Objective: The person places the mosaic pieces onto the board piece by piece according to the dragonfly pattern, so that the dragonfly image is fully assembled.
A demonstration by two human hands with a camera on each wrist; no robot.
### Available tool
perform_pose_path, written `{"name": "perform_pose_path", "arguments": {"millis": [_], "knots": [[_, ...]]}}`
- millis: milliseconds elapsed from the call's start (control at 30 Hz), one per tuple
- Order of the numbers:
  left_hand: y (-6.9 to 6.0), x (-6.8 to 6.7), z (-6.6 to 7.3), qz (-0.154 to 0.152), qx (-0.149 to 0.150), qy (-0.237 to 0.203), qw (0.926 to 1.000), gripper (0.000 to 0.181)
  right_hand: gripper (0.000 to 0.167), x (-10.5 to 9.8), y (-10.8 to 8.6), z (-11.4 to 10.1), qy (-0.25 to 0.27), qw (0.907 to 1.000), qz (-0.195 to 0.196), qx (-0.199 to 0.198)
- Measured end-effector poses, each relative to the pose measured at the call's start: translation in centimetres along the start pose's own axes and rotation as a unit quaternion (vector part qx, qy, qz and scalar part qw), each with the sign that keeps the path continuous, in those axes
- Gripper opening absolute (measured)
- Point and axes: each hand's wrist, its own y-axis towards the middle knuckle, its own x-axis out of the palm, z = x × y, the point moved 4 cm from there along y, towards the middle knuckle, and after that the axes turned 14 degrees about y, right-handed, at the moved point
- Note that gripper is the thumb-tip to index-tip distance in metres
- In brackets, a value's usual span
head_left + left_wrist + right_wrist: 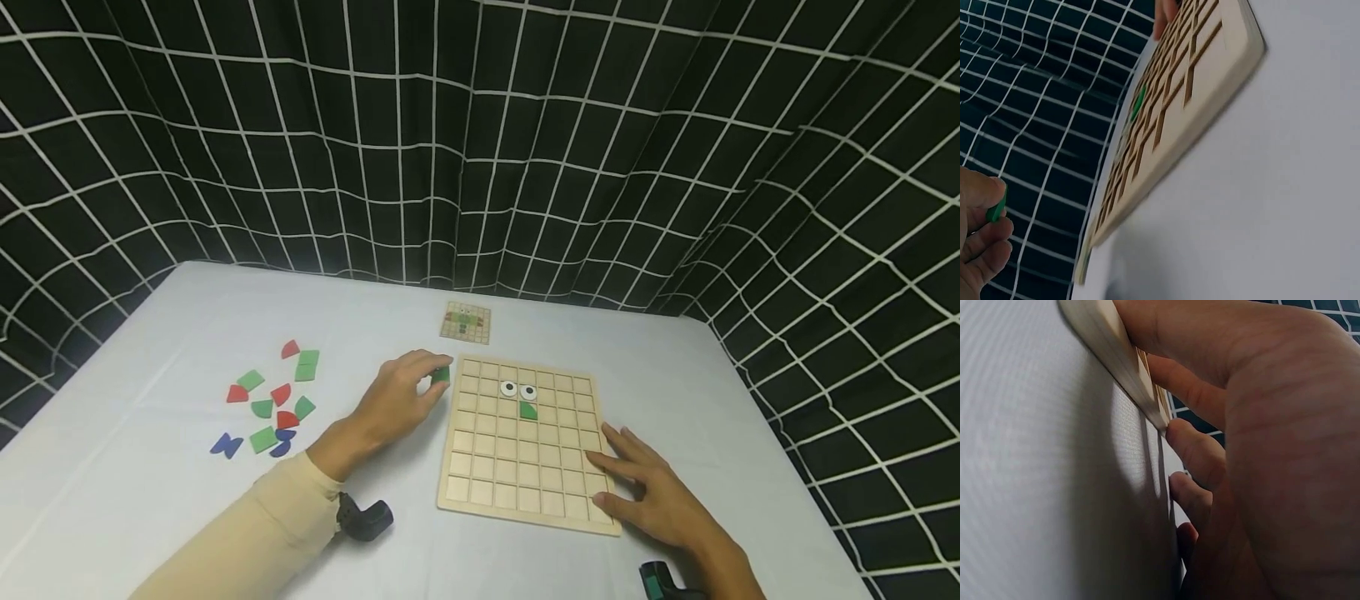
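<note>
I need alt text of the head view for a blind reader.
A person's left hand pinches a green piece beside a wooden grid board, while the right hand touches the board's right edge. Two eye pieces and a green rounded piece sit on the board; loose red, green and blue pieces lie to its left, a pattern card beyond it.

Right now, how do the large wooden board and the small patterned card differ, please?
The board is much larger than the card. The board carries two eye pieces and one green piece; the card shows a fuller figure, including red. Both show a square grid.
</note>
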Motion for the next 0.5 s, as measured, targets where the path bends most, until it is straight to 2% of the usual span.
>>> {"name": "perform_pose_path", "arguments": {"millis": [233,500], "knots": [[1.4,2.5,1.5,-0.018,0.024,-0.033,0.9990,0.029,0.052,0.0,0.0,0.1,0.006,0.9999,0.002,-0.008],[2.1,4.8,2.6,-0.054,0.015,-0.052,0.9971,0.030,0.053,0.0,0.1,0.1,0.008,1.0000,-0.001,0.001]]}}
